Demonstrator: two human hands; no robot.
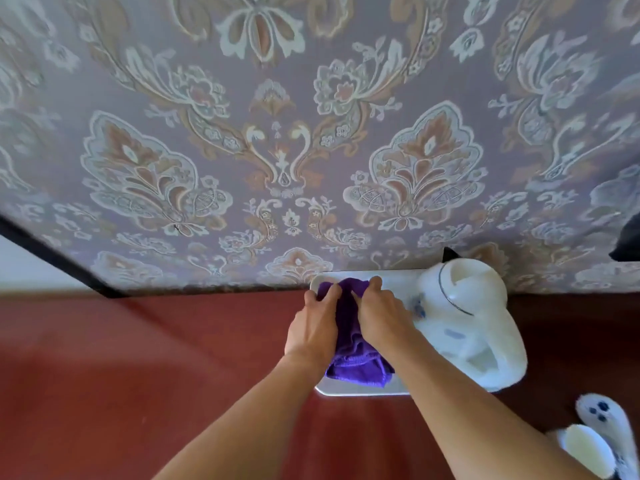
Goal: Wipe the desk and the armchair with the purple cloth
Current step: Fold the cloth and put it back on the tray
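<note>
Fingers of our left hand (pixel 317 322) and right hand (pixel 379 315) curl down and pinch the far edge of the purple cloth (pixel 356 362), which lies bunched on a white tray (pixel 360 390) on the reddish desk (pixel 138 368), against patterned wallpaper (pixel 311 133). A white kettle (pixel 471 327) stands just beside it on the tray. No armchair is in view. We judge the wiping has barely begun: the cloth is only being gathered.
</note>
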